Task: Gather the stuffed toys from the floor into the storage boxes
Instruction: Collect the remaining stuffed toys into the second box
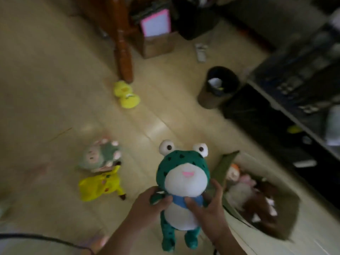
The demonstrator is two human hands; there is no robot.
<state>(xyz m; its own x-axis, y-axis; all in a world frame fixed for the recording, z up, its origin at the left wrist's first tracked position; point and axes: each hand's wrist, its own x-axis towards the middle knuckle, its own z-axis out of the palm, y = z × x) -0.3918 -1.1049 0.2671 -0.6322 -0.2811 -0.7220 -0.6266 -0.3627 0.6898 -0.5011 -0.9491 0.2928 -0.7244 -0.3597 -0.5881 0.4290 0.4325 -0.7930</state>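
A green frog plush [181, 183] with a white face and belly hangs upright above the floor, held from both sides. My left hand [149, 207] grips its left arm and shoulder. My right hand [207, 208] grips its other side, thumb on the blue scarf. To the right stands a cardboard storage box [283, 229] holding several stuffed toys [242, 192]. On the floor to the left lie a yellow plush [100, 184], a grey-green plush [100, 155] and, farther off, a yellow duck plush [127, 94].
A wooden furniture leg [122, 43] stands just behind the duck. A dark waste bin [217, 87] sits at the upper right beside a black cabinet [276, 115]. A cardboard box with a pink-framed board [156, 32] is at the back. A black cable [46, 240] crosses the lower left.
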